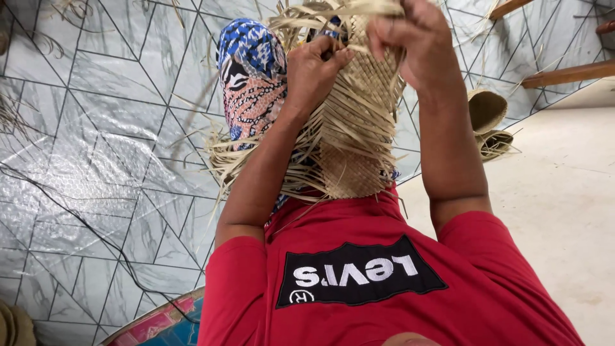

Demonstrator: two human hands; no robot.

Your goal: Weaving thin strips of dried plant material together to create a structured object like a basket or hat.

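1. Woven mat (359,147) of pale dried leaf strips lay over the person's lap at centre frame, its long axis running from the red shirt (384,282) up toward the top edge, loose unwoven strips (243,160) fanning out to the left and at the top.
2. Left hand (314,70) was curled shut, pinching strips at the mat's upper left part.
3. Right hand (403,38) was closed over the strip ends at the top centre, fingers wrapped round them.
4. Floor covering (96,128), a glossy grey sheet with thin dark geometric lines, filled the left half; bare pale concrete (564,192) showed on the right.
5. Patterned cloth (253,83) in blue, pink and black covered the leg just left of the mat.
6. Small woven baskets (490,122) sat at right, near wooden legs (564,74).
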